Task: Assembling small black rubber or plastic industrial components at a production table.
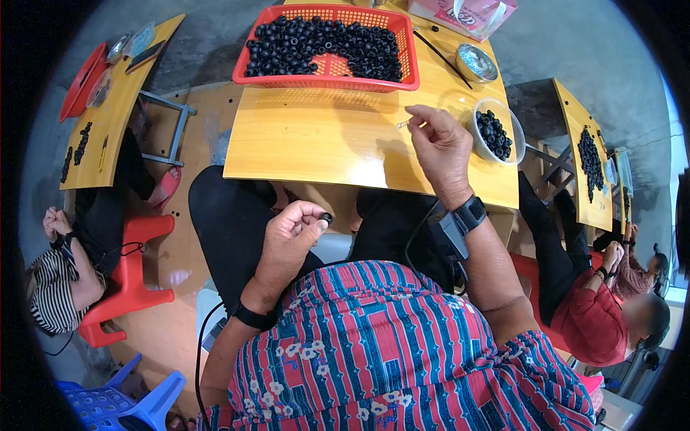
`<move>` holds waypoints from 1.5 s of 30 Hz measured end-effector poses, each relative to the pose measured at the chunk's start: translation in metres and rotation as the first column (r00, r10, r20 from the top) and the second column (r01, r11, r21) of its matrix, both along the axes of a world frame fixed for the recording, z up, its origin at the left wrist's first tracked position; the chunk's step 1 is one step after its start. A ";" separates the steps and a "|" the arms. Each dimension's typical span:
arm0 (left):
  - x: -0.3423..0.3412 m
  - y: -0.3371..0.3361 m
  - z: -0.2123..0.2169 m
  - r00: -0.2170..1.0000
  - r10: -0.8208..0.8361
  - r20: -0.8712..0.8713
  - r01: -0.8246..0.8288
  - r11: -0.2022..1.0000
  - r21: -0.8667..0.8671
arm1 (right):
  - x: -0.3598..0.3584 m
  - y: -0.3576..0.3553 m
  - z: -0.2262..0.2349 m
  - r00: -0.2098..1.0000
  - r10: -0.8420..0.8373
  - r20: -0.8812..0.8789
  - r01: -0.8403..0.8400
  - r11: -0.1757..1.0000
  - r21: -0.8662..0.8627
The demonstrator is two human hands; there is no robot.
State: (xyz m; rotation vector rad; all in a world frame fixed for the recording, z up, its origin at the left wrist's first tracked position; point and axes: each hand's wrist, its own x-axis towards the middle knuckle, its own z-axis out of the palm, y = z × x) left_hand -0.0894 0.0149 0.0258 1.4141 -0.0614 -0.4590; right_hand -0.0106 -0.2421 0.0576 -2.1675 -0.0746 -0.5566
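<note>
My left hand [291, 241] is above my lap, thumb and fingers closed on a small black ring-shaped part [325, 218]. Over the right side of the yellow table [309, 136], my right hand [442, 144] has its thumb and fingers drawn together in a pinch. A tiny pale thing [402, 125] shows by those fingertips, too small to name; I cannot tell whether it is held or lies on the table. Just right of that hand stands a clear round tub [513, 159] with several black parts [492, 135] in it.
A red plastic basket [323, 82] full of black parts stands at the table's far side. Beyond the tub are a metal bowl [476, 63], a thin black rod [442, 57] and a pink bag [467, 16]. People sit at other tables left and right.
</note>
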 end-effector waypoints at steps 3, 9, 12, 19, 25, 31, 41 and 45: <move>-0.001 0.001 0.001 1.000 0.004 0.000 -0.004 1.000 -0.008 | -0.001 0.001 0.009 0.997 -0.022 0.068 0.023 1.000 -0.003; -0.003 0.002 -0.005 0.999 0.040 -0.005 -0.041 0.997 -0.064 | -0.026 -0.017 -0.025 0.988 -0.105 -0.109 0.068 0.952 -0.297; 0.001 0.002 -0.002 0.999 0.023 0.032 -0.022 0.999 -0.026 | -0.027 -0.020 -0.023 0.975 -0.153 -0.159 0.118 0.971 -0.209; 0.001 0.001 -0.002 1.000 0.000 0.004 0.000 1.000 -0.014 | -0.015 -0.020 -0.034 0.995 -0.042 -0.086 0.025 0.981 -0.192; 0.001 0.001 -0.003 1.000 0.021 -0.004 -0.021 1.000 -0.015 | -0.005 -0.004 -0.033 0.971 -0.135 -0.195 0.090 0.970 -0.227; 0.000 0.002 -0.002 1.000 0.025 0.008 -0.025 0.999 -0.023 | 0.001 -0.003 -0.033 0.963 -0.178 -0.201 0.113 0.948 -0.296; -0.002 0.002 -0.002 1.000 0.026 -0.001 -0.026 0.999 -0.044 | 0.007 -0.002 -0.033 0.968 -0.177 -0.180 0.113 0.941 -0.318; -0.003 0.002 -0.001 0.999 0.031 -0.010 -0.032 0.998 -0.045 | 0.007 -0.004 -0.030 0.966 -0.173 -0.193 0.118 0.957 -0.267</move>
